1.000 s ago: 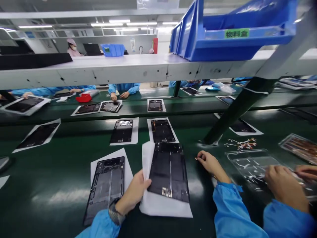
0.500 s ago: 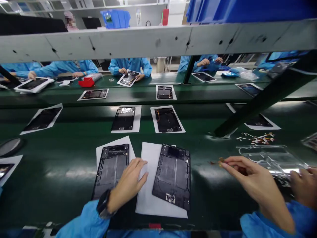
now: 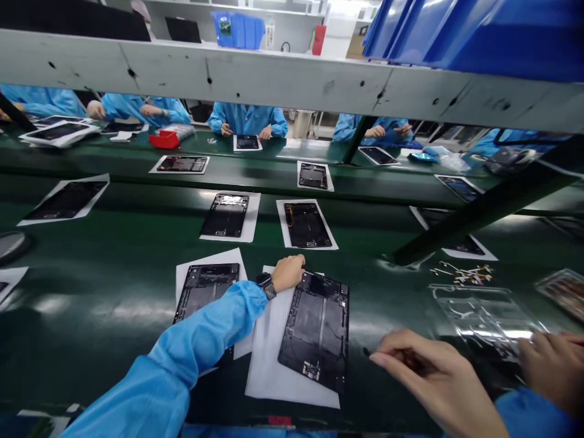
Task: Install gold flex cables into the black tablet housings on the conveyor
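My left hand [image 3: 288,274] reaches to the upper left corner of the right-hand black tablet housing [image 3: 314,328], its fingers curled over the far edge; the fingertips are hidden. This housing lies slanted on a white paper sheet [image 3: 269,365]. Beneath my left forearm, a second tablet housing [image 3: 201,292] on paper is partly covered. My right hand [image 3: 420,371] is pinched shut on a small flex cable [image 3: 366,351], right of the near housing and just above the green bench. Only the cable's dark tip shows past my fingers.
A clear plastic tray [image 3: 483,292] is at right, another person's hand [image 3: 547,365] beside it. Behind it lies a pile of small cables [image 3: 465,274]. More tablet housings [image 3: 308,225] rest farther back. A dark slanted post [image 3: 456,219] and an overhead shelf [image 3: 274,79] cross the view.
My left hand has moved from between the two near housings to the right one's upper corner. My right hand has come left and nearer with the cable. The view has shifted slightly.
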`<state>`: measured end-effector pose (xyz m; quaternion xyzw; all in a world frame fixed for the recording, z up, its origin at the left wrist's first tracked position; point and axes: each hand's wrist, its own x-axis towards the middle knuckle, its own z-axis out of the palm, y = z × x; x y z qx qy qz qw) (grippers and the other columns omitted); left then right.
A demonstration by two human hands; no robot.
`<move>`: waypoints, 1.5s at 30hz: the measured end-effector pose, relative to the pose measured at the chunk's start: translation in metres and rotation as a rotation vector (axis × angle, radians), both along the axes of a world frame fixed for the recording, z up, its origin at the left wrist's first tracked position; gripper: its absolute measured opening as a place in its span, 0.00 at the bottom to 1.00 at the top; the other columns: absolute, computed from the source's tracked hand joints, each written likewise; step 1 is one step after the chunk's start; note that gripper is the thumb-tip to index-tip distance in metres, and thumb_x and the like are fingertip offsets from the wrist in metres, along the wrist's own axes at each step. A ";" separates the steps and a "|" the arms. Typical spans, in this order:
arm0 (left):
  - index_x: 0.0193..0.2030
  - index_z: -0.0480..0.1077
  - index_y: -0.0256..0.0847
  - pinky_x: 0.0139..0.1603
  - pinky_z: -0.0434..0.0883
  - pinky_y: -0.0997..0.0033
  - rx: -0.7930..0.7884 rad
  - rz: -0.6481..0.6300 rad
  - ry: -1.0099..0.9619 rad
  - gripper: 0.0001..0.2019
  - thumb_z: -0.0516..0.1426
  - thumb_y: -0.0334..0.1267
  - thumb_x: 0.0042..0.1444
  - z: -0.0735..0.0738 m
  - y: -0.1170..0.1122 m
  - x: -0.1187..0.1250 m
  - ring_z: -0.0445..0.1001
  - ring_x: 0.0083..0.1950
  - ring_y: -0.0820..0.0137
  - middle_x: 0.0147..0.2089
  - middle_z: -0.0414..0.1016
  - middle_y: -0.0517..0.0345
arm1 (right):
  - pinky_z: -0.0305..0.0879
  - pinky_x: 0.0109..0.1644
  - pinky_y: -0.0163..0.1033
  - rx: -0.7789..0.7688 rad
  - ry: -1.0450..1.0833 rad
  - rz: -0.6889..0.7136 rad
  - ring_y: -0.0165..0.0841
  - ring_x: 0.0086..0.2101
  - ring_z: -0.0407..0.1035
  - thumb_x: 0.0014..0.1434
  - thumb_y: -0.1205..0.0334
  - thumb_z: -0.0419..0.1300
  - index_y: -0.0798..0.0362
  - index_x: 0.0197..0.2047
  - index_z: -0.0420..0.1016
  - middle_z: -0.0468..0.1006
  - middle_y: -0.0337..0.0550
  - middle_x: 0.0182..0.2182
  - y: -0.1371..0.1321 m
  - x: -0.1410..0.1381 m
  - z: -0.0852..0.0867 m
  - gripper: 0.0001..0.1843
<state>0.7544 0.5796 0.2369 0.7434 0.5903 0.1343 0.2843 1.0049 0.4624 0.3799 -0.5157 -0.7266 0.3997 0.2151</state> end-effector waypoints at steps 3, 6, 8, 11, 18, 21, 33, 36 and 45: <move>0.40 0.71 0.37 0.51 0.68 0.65 -0.029 0.001 -0.051 0.04 0.56 0.29 0.59 0.010 -0.001 -0.006 0.74 0.49 0.61 0.45 0.74 0.50 | 0.66 0.30 0.33 -0.032 -0.031 0.060 0.32 0.27 0.71 0.61 0.51 0.62 0.46 0.35 0.79 0.78 0.39 0.28 0.006 -0.012 0.002 0.09; 0.45 0.70 0.37 0.54 0.67 0.65 -0.031 0.022 -0.164 0.08 0.52 0.37 0.66 0.034 -0.018 -0.013 0.73 0.53 0.63 0.51 0.73 0.47 | 0.67 0.34 0.34 -0.089 -0.057 0.139 0.34 0.32 0.73 0.63 0.51 0.58 0.45 0.41 0.79 0.80 0.40 0.34 0.018 -0.025 0.007 0.11; 0.51 0.67 0.37 0.53 0.69 0.66 -0.149 -0.034 -0.471 0.15 0.46 0.44 0.70 0.053 -0.041 -0.016 0.74 0.52 0.65 0.51 0.74 0.46 | 0.65 0.33 0.34 -0.123 -0.059 0.180 0.33 0.31 0.72 0.64 0.52 0.57 0.47 0.41 0.79 0.80 0.40 0.33 0.034 -0.036 0.006 0.11; 0.57 0.62 0.37 0.46 0.71 0.67 -0.458 -0.089 -0.911 0.20 0.55 0.47 0.63 0.067 -0.081 -0.019 0.77 0.44 0.65 0.44 0.78 0.48 | 0.63 0.32 0.35 -0.153 -0.029 0.212 0.32 0.29 0.71 0.63 0.54 0.57 0.50 0.39 0.78 0.79 0.40 0.30 0.069 -0.054 -0.016 0.12; 0.57 0.66 0.39 0.45 0.67 0.66 -0.145 0.124 -0.410 0.22 0.55 0.28 0.53 0.038 -0.103 -0.015 0.74 0.38 0.66 0.34 0.75 0.59 | 0.62 0.32 0.34 -0.280 0.019 0.201 0.31 0.26 0.69 0.54 0.61 0.60 0.55 0.32 0.75 0.77 0.40 0.24 0.135 -0.087 -0.108 0.06; 0.58 0.64 0.37 0.39 0.67 0.68 -0.284 0.145 -0.497 0.21 0.56 0.35 0.57 0.027 -0.090 -0.012 0.72 0.35 0.68 0.33 0.74 0.59 | 0.62 0.32 0.34 -0.286 -0.001 0.206 0.31 0.27 0.69 0.53 0.62 0.60 0.56 0.30 0.76 0.77 0.41 0.25 0.145 -0.091 -0.122 0.06; 0.30 0.69 0.39 0.27 0.53 0.73 -0.326 0.193 -0.358 0.13 0.67 0.44 0.46 0.033 -0.069 0.000 0.60 0.26 0.74 0.23 0.60 0.67 | 0.60 0.31 0.34 -0.323 0.015 0.209 0.30 0.26 0.66 0.52 0.60 0.60 0.55 0.30 0.76 0.76 0.40 0.24 0.150 -0.085 -0.070 0.08; 0.25 0.67 0.39 0.32 0.57 0.71 -0.135 0.136 -0.200 0.09 0.62 0.36 0.52 0.041 -0.071 0.002 0.64 0.31 0.71 0.27 0.65 0.62 | 0.61 0.29 0.34 -0.313 0.035 0.190 0.30 0.25 0.66 0.50 0.59 0.61 0.55 0.28 0.76 0.76 0.40 0.23 0.152 -0.082 -0.064 0.08; 0.40 0.70 0.35 0.41 0.66 0.60 0.317 -0.139 0.321 0.10 0.49 0.32 0.67 0.028 -0.089 -0.004 0.69 0.40 0.60 0.37 0.71 0.50 | 0.60 0.30 0.34 -0.295 -0.105 0.152 0.30 0.26 0.67 0.49 0.66 0.60 0.56 0.27 0.78 0.77 0.41 0.23 0.158 -0.083 -0.127 0.05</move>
